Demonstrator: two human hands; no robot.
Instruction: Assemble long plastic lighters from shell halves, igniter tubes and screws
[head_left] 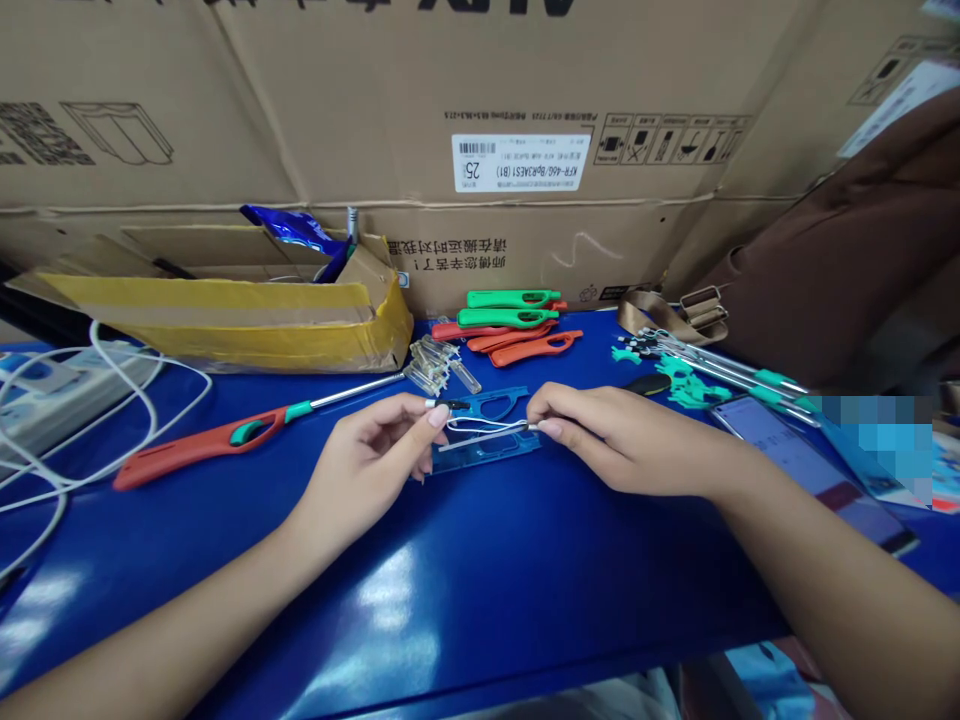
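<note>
My left hand (367,455) pinches a small black-and-silver igniter piece (450,404) between thumb and fingertips. A white wire (484,429) loops from near it across to my right hand (600,435). The right fingers are closed on the end of a thin pale rod (480,438), which points left toward the other hand. Under both hands lie translucent blue lighter casing halves (491,458), partly covered. Just behind are several clear plastic tanks (431,365). To the left, a red long-necked lighter (195,450) with a green trigger lies on the blue table (480,580).
Green and red lighter casings (510,318) are piled at the back. Metal tubes (739,370) and small green parts (686,385) lie right, beside a phone (810,470). A yellow-taped box (300,325) and white cable (150,400) occupy the left. Cardboard (337,120) walls the back.
</note>
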